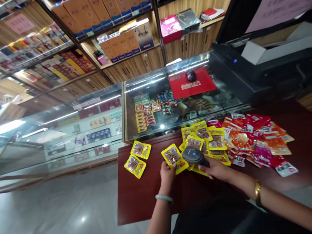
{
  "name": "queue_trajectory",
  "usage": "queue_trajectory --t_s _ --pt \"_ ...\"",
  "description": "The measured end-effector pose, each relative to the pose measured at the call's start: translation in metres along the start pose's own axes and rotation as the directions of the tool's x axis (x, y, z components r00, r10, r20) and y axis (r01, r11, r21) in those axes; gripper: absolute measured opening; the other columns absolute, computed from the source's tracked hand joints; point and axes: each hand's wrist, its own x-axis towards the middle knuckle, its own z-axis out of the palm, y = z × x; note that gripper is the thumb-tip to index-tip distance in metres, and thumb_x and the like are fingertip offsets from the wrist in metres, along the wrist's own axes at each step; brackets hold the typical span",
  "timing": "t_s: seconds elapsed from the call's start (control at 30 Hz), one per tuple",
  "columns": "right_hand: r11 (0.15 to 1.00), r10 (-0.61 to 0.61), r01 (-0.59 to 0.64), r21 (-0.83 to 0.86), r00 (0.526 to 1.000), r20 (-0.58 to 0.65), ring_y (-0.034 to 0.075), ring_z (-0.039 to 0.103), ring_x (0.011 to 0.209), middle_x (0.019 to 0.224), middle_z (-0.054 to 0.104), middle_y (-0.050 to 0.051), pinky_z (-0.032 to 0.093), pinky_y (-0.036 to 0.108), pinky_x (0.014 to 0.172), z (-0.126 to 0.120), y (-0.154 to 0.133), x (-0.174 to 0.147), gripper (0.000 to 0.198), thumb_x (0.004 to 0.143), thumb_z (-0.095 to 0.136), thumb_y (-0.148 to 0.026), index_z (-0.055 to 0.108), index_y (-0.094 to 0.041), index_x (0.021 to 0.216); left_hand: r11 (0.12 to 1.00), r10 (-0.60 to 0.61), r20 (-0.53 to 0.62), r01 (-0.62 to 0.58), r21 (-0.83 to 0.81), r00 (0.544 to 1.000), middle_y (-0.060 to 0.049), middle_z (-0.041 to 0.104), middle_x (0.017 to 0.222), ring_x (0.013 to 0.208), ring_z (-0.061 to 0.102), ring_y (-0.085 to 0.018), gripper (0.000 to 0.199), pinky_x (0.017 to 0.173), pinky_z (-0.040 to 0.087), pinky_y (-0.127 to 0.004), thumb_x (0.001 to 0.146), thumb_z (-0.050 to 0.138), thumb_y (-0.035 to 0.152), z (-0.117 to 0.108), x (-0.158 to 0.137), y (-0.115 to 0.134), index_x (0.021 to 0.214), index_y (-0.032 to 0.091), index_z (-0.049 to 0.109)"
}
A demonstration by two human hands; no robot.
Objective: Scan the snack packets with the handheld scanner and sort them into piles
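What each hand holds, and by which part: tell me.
The left hand holds a yellow packet at its near edge; the right hand grips the dark scanner by its handle.

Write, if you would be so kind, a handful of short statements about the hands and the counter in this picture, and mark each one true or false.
1. The left grip holds a yellow-edged packet. True.
2. The right grip holds a phone. False: the right grip holds a dark handheld scanner.
3. The red mat has a computer mouse on it. True.
4. The red and orange packets lie to the left of the yellow pile. False: they lie to its right.
5. The gold bangle is on the left arm. False: it is on the right arm; the left wears a pale bangle.
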Motion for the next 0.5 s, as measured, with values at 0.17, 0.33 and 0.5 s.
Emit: queue_trajectory --t_s 0.17,0.33,0.5 --pt "1.0 -0.009 0.009 0.0 0.994 -0.104 0.009 0.044 0.04 0.06 0.053 -0.005 0.039 0.024 0.042 -0.013 -0.006 -0.007 0.068 0.072 0.061 -0.079 0.056 -0.02 0.107 0.991 0.078 0.089 -0.087 0.1 0.993 -0.003 0.07 0.077 0.074 0.066 -0.018 0.032 0.065 0.051 -0.026 0.064 0.081 0.026 0.028 0.004 0.027 0.08 0.018 0.055" --pt "1.0 0.024 -0.025 -0.008 0.991 -0.133 0.011 0.044 0.04 0.052 0.048 -0.008 0.038 0.026 0.044 -0.019 -0.007 -0.007 0.067 0.07 0.065 -0.078 0.055 -0.02 0.102 0.986 0.166 0.322 -0.165 -0.03 0.932 -0.005 0.071 0.089 0.082 0.067 -0.018 0.033 0.075 0.052 -0.027 0.067 0.079 0.03 0.061 0.01 0.043 0.091 0.018 0.06" --pt "0.997 0.057 -0.062 -0.035 0.991 -0.117 0.01 0.043 0.04 0.051 0.048 -0.008 0.037 0.024 0.044 -0.012 -0.005 0.003 0.063 0.073 0.064 -0.075 0.055 -0.019 0.101 0.963 0.225 0.037 -0.228 0.141 0.974 -0.007 0.067 0.094 0.089 0.064 -0.019 0.03 0.084 0.05 -0.031 0.075 0.07 0.038 0.019 0.033 0.046 0.094 0.017 0.059"
